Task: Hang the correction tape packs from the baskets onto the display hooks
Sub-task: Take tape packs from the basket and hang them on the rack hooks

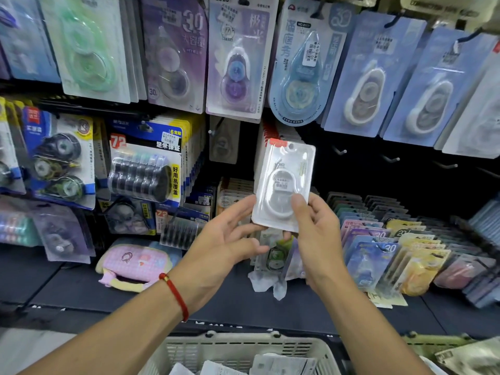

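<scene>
Overhead, the display wall [270,125] is filled with hanging card-backed packs, and a few bare hooks [339,151] are seen to the right of the pack now held up. Below, a pale slotted basket [189,353] with more packs in it is seen at the bottom edge.

Between them, a white correction tape pack [282,182] is held upright in front of the lower row, back side out. Its lower right edge is pinched by the right hand [313,234], thumb on the blister. Its lower left corner is steadied by the left hand [224,239], whose fingers are nearly straight, more propping than clasping.

Handling is judged to be easy: a light, stiff card with a smooth, possibly slippery plastic bubble. A grip low on the flat edges is judged best, so that the hang hole [291,146] at the top is kept free for a hook.

The pack is seen as clear plastic over a white oval dispenser, with a small price label and a red strip at the top.
</scene>
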Demonstrator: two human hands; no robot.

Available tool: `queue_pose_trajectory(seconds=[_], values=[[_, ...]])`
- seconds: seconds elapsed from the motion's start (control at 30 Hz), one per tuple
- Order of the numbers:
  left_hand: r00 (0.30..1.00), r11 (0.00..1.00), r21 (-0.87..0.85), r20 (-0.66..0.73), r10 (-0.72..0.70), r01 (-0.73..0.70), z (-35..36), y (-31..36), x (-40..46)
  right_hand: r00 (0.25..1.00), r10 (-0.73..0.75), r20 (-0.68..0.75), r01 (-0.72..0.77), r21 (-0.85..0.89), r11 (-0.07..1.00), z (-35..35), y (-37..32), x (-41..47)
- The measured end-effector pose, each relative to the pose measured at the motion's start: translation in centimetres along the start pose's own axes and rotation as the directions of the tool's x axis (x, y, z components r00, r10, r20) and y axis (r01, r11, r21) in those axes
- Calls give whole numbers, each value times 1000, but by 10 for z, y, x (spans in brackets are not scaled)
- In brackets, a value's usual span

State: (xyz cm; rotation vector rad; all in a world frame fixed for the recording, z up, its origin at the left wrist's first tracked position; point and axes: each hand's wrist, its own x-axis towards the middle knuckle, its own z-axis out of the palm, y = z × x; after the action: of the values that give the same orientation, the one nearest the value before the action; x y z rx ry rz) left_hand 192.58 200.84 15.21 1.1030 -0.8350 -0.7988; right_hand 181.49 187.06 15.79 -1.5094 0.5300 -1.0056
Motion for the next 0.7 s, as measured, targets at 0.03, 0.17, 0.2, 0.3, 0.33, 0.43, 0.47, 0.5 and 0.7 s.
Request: queue_pose_trajectory(seconds=[0.03, 0.17, 0.2, 0.3, 0.33, 0.43, 0.47, 0.5, 0.7], values=[[1000, 1000, 0, 3, -3, 3, 2, 1, 0, 1000, -6, 1, 6, 2, 1000, -2, 0, 1], [1000, 1000, -9, 11, 7, -7, 3, 1, -1, 998, -60, 3, 60, 36, 998, -6, -3, 6], [1000, 1000, -5, 18, 8, -8, 2, 0, 0, 998, -70, -4, 70, 57, 996, -6, -3, 7], [1000, 998, 62, 4, -4, 4, -1, -7, 7, 999, -52, -11, 52, -12, 999, -8, -1, 9], [1000, 993, 115, -9, -4, 5, -4, -10, 9, 999, -33, -8, 32, -97, 995, -8, 1, 9], [999, 927, 374, -40, 4, 11, -13, -19, 12, 1000, -10, -19, -3, -583, 812, -12, 17, 11], [999, 890, 455, -53, 3, 22, -18, -21, 13, 999, -46, 3, 33, -725, 688, -14, 23, 11], [997, 856, 516, -72, 3, 35, -22, -24, 13, 991, -120, 56, 116, -798, 591, -13, 25, 11], [992, 734, 678, -120, 43, 50, -34, -29, 13, 869, -211, 447, 491, -833, 255, 3, 31, 33]])
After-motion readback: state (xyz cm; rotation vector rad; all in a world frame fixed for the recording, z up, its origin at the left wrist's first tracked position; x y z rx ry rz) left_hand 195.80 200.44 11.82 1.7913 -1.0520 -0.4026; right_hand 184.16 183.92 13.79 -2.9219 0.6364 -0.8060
